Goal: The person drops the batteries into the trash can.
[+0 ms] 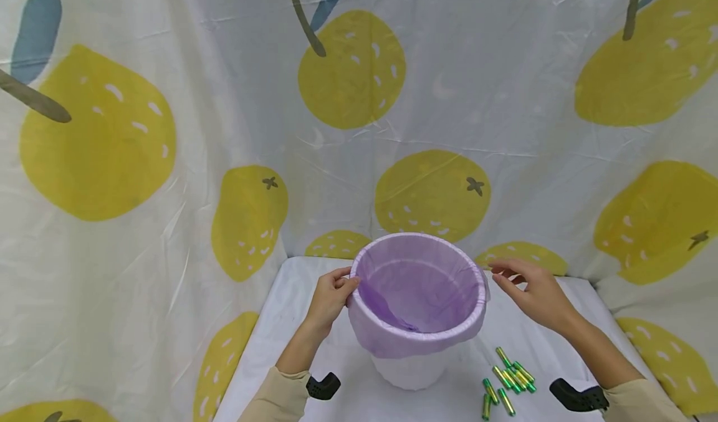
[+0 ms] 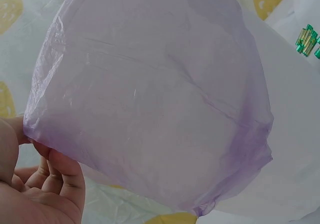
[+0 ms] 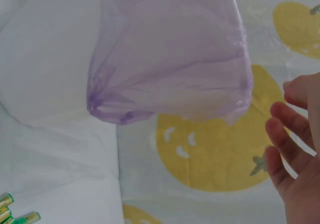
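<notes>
Past your left sleeve [image 1: 278, 396], your left hand [image 1: 328, 297] pinches one edge of the purple liner [image 1: 404, 345] over the white bin [image 1: 408, 372] on the table [image 1: 353, 404], while the opposite edge lies just left of your right hand [image 1: 533, 291], whose loosely bent fingers hold nothing.

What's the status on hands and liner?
Left hand pinching purple liner. Right hand apart from liner. Liner folded over white bin. Batteries beside bin, seemingly not blocking.

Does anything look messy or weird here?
A little: the purple bag hangs unevenly around the outside of the white bin, and the green-and-gold batteries lie jumbled beside it, pointing different ways. I see nothing spilled.
</notes>
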`<state>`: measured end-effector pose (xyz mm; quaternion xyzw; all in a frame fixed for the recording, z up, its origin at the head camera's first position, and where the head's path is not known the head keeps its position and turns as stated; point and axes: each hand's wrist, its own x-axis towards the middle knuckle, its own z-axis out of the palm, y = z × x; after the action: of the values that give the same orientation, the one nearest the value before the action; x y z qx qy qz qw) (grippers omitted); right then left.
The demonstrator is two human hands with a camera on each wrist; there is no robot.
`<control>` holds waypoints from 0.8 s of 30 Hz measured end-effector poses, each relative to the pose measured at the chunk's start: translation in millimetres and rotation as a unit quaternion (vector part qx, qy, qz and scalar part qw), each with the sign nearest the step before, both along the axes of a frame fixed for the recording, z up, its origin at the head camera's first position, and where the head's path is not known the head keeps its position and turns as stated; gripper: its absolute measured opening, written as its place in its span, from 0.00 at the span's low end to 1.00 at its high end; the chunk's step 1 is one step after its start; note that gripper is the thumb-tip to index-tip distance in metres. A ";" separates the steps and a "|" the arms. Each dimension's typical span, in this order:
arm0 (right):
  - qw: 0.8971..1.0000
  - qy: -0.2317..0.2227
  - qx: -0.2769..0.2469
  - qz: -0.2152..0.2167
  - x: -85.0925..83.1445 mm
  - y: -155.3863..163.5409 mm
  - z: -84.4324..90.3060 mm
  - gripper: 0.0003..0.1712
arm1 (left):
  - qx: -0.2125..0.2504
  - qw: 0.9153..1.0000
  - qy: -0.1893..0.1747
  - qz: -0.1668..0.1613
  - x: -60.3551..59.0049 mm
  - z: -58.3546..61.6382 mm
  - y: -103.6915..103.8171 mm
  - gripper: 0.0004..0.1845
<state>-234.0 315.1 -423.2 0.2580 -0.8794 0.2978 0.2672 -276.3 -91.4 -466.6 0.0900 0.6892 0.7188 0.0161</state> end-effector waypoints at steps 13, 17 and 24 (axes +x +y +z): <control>0.998 -0.010 -0.036 -0.046 21.5 23.3 -29.0 0.15 | 0.008 1.000 -0.002 0.004 3.3 -0.4 -0.6 0.24; 0.997 -0.016 -0.050 -0.057 28.5 29.8 -42.4 0.15 | 0.013 1.000 -0.004 0.003 2.9 -0.8 1.0 0.25; 0.993 -0.046 -0.066 -0.086 34.0 32.7 -70.4 0.14 | 0.014 1.000 -0.002 0.007 1.8 -0.9 0.9 0.26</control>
<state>-200.0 347.8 -493.6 0.1494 -0.8882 0.3425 0.2672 -274.5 -90.5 -467.5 0.0836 0.6796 0.7287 0.0109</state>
